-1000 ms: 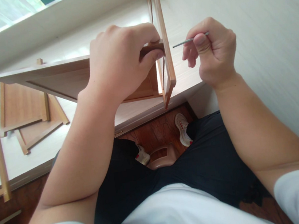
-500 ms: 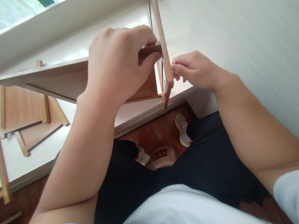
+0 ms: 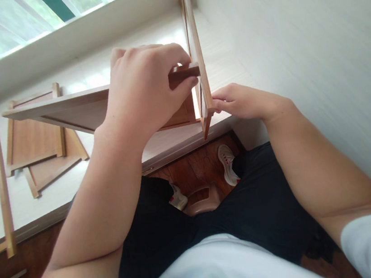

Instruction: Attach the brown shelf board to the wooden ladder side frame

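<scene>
My left hand [image 3: 146, 89] is closed around the edge of a framed wooden panel [image 3: 54, 106], its thumb below and fingers above. The panel's right end meets an upright wooden frame [image 3: 200, 59], which stands near the wall. On the outer side of that frame is my right hand [image 3: 245, 101], thumb and forefinger pinched together against the frame's face near its front end. Whatever sits between those fingertips is hidden. The inner side of the panel, under my left hand, is partly covered.
Two smaller wooden panels [image 3: 34, 136] lie overlapping on the white ledge [image 3: 21, 215], beside an open wooden frame [image 3: 1, 181] at far left. A pale wall [image 3: 312, 40] rises on the right, with a window [image 3: 13, 25] at upper left. Below is a brown stool [image 3: 200, 201].
My right hand has moved down and in, so its fingertips now meet the upright frame. My left hand keeps its grip. The view has shifted slightly.
</scene>
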{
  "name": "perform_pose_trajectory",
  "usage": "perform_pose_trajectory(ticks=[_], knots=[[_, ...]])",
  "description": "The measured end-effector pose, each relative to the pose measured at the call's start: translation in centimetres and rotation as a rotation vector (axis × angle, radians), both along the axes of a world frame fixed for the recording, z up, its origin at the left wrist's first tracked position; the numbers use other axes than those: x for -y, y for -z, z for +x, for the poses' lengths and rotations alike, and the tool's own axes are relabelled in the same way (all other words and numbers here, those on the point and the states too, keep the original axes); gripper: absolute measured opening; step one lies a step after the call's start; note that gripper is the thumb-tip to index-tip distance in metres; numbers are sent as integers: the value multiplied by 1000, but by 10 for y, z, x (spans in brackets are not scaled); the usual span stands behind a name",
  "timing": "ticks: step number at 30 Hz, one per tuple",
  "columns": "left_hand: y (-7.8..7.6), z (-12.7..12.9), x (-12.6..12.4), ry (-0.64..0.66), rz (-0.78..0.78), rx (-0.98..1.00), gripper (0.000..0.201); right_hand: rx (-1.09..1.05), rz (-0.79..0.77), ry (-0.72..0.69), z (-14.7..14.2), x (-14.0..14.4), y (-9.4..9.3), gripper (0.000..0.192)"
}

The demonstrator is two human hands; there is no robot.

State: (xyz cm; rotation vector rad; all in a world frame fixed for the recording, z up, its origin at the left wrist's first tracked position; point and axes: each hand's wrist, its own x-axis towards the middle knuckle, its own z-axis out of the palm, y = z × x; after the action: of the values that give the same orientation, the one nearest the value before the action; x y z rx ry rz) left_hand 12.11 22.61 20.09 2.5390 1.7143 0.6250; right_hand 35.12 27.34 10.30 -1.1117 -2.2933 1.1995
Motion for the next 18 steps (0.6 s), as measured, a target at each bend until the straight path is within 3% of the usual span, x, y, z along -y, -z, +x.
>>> perform_pose_trajectory(ticks=[8, 13, 18], knots=[[-11, -7, 4, 26, -110, 11, 39, 131, -55, -34, -2, 2, -8, 31], [-8, -15, 4, 64, -102, 37, 37, 169, -49, -60, -4, 3, -10, 33], [-18, -13, 7, -26, -77, -67, 52, 174, -38, -75, -3, 0, -9, 35]])
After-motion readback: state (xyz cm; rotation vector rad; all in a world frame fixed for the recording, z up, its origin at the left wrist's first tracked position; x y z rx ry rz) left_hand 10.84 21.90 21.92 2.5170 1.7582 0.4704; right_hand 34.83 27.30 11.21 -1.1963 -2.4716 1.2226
